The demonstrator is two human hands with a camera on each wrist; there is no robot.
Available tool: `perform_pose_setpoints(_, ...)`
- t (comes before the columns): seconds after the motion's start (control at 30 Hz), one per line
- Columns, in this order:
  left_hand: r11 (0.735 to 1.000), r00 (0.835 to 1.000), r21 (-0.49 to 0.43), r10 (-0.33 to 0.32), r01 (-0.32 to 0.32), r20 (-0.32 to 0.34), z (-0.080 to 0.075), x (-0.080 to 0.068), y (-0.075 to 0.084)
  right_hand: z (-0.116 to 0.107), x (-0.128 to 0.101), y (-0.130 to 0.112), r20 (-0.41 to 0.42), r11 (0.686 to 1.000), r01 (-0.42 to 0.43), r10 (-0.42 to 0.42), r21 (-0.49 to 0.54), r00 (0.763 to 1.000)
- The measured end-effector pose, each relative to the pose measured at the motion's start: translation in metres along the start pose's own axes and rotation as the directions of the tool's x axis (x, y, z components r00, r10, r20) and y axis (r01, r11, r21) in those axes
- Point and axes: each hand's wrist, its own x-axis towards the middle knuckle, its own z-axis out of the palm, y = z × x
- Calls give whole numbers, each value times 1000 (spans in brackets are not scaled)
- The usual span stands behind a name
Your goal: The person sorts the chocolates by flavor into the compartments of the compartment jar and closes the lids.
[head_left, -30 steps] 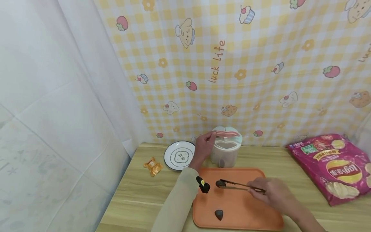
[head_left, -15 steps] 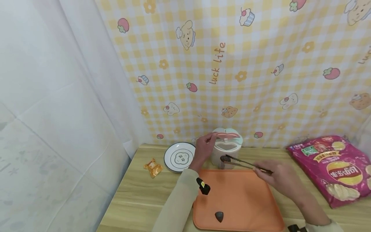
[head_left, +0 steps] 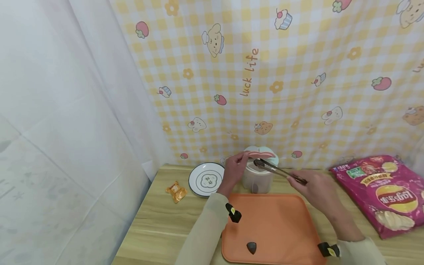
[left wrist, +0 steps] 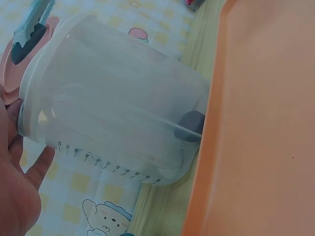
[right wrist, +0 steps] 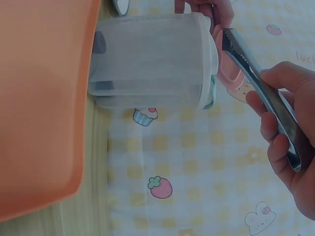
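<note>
The wooden table (head_left: 159,224) carries an orange tray (head_left: 278,228) at the near middle, with one dark, wedge-shaped piece (head_left: 251,247) lying on it close to the near edge. A pink bag of crisps (head_left: 384,191) lies flat at the table's right end, well apart from the tray. Just beyond the tray's far edge stands a clear plastic jar (head_left: 257,176) with its pink hinged lid (head_left: 261,154) tipped up and open; the wrist views show one dark piece (left wrist: 189,126) resting on the jar's bottom. A white plate (head_left: 207,179) sits just left of the jar, and a small orange wrapped snack (head_left: 176,191) lies left of the plate.

The left hand (head_left: 233,170) grips the jar at its left rim, thumb and fingers curled round the top edge by the raised lid. The right hand (head_left: 313,187) is to the right of the jar, above the tray's far right corner, its fingers pinching the handle end of metal tongs (head_left: 278,171). The tongs' long axis runs from the right hand up and left, tips pointing toward the jar's mouth. The tips are squeezed on a small dark piece (head_left: 258,162) held right over the opening, just below the lid.
</note>
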Motion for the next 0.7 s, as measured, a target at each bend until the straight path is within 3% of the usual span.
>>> perform_pose_setpoints(0.7, 1000, 1000, -7, 26, -26, 0, 0, 0, -2, 10, 0, -1, 63, 998, -42, 39, 43, 997)
